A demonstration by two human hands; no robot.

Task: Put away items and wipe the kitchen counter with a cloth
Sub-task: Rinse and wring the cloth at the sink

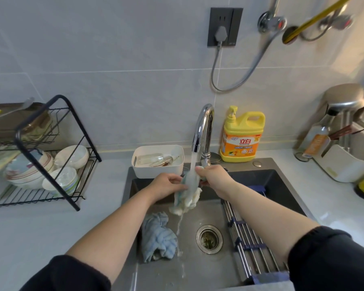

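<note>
At the far left we see a black wire dish rack (57, 152) standing on the pale counter (40, 234), with stacked bowls (72, 156) on its lower shelf. Moving right, a white plastic tub (158, 171) sits at the back left corner of the sink (187, 274). A crumpled blue towel (158, 236) lies on the sink floor against the left wall.

Our left hand (168, 185) reaches over the sink and pinches the left side of the cloth (189, 194). The cloth is held in the air above the basin, right under the chrome tap (204, 131), and the running stream falls straight onto it. It looks soaked and bunched. Most of it is creamy white, with a pale blue-green band along its left edge, and its lower part hangs in a lumpy wad below our hands. A thin trickle of water runs off its bottom end toward the sink floor.

Our right hand (214, 175) has its fingers curled round the upper right part of the same cloth, so both hands are clamped on it, close together with the stream between them.

Below and right of the cloth is the round drain (209, 239), and beside that a roll-up rack (246, 234) of metal rods lies across the sink's right side. A yellow detergent bottle (243, 137) stands behind the tap, and a white utensil holder (345, 162) stands on the counter at the far right.
</note>
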